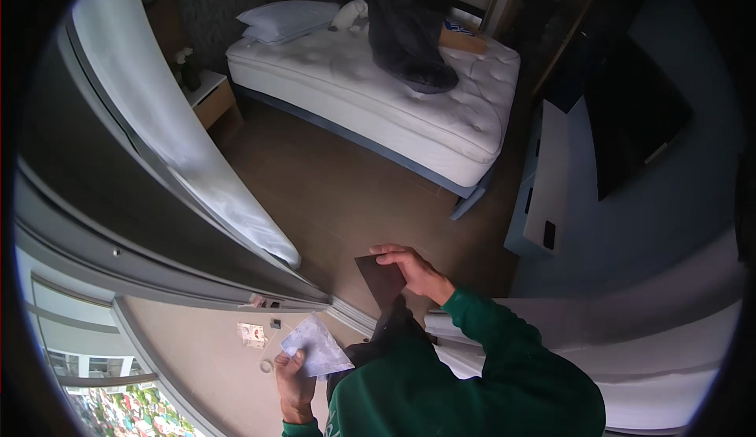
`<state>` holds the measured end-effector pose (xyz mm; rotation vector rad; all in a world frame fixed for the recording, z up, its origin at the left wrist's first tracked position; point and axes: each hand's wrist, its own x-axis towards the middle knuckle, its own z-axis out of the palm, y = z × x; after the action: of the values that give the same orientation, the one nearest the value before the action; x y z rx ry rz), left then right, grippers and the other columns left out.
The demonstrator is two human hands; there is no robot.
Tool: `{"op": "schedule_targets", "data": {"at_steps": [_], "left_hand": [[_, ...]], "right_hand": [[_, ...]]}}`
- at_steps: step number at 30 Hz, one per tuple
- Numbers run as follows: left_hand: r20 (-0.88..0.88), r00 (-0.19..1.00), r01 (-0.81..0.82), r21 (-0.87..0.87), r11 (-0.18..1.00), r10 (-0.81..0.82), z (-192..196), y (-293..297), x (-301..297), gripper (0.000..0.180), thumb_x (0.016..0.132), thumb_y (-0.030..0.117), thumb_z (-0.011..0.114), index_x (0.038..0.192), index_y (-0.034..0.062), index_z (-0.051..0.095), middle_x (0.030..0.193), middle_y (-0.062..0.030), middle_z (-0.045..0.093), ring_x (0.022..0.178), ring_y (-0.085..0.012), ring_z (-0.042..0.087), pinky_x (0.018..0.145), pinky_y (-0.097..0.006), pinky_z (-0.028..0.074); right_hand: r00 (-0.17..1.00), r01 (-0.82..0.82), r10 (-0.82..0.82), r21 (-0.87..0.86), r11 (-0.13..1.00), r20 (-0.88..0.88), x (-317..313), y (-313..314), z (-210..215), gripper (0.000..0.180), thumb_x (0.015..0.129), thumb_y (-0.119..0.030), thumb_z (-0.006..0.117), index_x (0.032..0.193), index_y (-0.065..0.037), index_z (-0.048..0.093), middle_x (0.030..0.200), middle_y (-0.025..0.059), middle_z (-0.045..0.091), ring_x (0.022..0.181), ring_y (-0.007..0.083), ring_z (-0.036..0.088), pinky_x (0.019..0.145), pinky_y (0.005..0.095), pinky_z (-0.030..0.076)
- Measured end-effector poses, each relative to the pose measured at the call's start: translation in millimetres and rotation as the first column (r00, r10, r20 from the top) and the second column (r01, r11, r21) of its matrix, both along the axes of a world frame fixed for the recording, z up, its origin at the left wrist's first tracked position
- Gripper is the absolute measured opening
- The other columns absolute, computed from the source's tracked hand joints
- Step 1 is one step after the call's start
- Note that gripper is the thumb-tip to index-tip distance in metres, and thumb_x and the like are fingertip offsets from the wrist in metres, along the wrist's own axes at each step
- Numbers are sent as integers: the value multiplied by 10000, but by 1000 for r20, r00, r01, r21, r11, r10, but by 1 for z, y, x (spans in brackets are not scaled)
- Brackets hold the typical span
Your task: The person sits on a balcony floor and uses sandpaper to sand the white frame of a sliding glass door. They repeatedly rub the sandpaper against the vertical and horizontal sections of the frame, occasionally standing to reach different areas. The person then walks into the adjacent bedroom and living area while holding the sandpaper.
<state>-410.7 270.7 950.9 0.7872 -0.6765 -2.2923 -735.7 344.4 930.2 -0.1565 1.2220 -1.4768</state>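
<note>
My left hand [294, 383] grips a pale grey, faintly mottled flat square sheet [318, 347] by its near left corner, thumb on top. Higher up and to the right, my right hand [421, 275] holds a dark brown, thin rectangular sheet [380, 281] by its right edge. The two sheets are apart from each other. Both arms wear green sleeves [504, 335]. What the sheets are made of I cannot tell.
A sliding door track [350, 316] crosses the floor beside me. Small items and a tape roll [266, 366] lie on the pale floor at left. Ahead is a bed with a bare mattress [315, 67]; a low cabinet [543, 185] lines the right wall. White curtains [228, 209] hang on the left.
</note>
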Motion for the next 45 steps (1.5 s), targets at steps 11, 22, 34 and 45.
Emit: {"op": "schedule_targets", "data": {"at_steps": [11,22,34,45], "left_hand": [[13,986,168,-17,986,-168,57,-28,-328,364,803,109,765,1128,-14,656,1058,-85,679,970,-225,647,936,-373,498],[-34,863,504,102,857,-504,65,7,-542,335,832,27,711,1148,-45,628,1115,-111,664,1034,-233,620,953,-377,468],[3,767,637,110,763,-641,34,14,-693,309,827,6,689,1123,-57,633,1042,-114,677,958,-231,644,916,-344,476],[-48,681,733,58,678,-731,13,54,-864,320,948,104,617,1226,-45,567,1174,-126,630,1067,-268,623,949,-405,506]], "right_hand": [[882,395,-433,-212,894,-187,-176,74,67,395,907,-82,673,1280,20,595,1108,34,652,1041,139,592,935,303,470],[595,528,-574,-265,807,-563,-240,89,104,435,1029,-157,512,1455,-83,466,1310,65,503,1142,135,522,955,245,450],[260,585,-229,-36,810,-938,-328,135,68,398,975,-60,560,1369,-111,574,1286,109,537,1128,204,574,900,301,493],[312,944,-612,161,289,-727,-415,292,-8,384,953,-166,609,1324,-70,606,1114,128,703,1031,200,643,927,321,475]]}}
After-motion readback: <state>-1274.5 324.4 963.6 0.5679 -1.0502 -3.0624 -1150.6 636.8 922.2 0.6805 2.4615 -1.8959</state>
